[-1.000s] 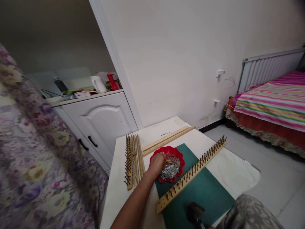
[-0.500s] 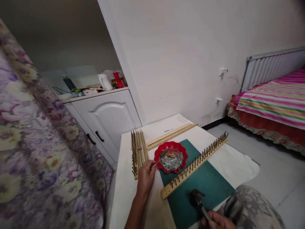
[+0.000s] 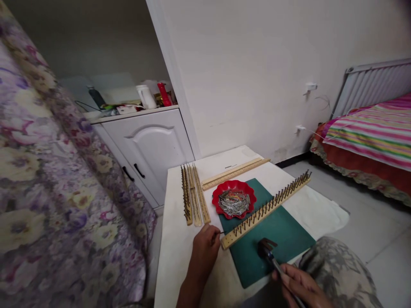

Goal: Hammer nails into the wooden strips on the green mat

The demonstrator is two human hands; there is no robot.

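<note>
At the tabletop's (image 3: pixel 180 256) near edge, the right hand (image 3: pixel 300 284) grips the hammer (image 3: pixel 266 248) by its handle; the head is over the green mat (image 3: pixel 289 229), contact undetermined. A knee (image 3: pixel 337 265) in patterned fabric stands beside it. The left hand (image 3: pixel 205 244), inboard of the left edge, pinches a nail (image 3: pixel 222 232) between thumb and fingers, near the strip (image 3: pixel 268 209); whether they touch cannot be told. The strip lies diagonally over the mat, its near end past the mat's left edge, its far end near the tabletop's right edge. It bears rows of upright nails; holes at the near end are unfilled. The red bowl (image 3: pixel 236 185), heaped with loose nails, sits across the mat's far-left corner. Three side strips (image 3: pixel 195 196) lie at the tabletop's far-left corner; back strips (image 3: pixel 236 173) run along the far edge. Beyond: floral curtain (image 3: pixel 48 192) at left, white cabinet (image 3: pixel 157 149) carrying a jug (image 3: pixel 147 96) and a red bottle (image 3: pixel 164 95), pale wall (image 3: pixel 257 77) with faint marks, and at right a bed (image 3: pixel 379 141) with striped cover.
</note>
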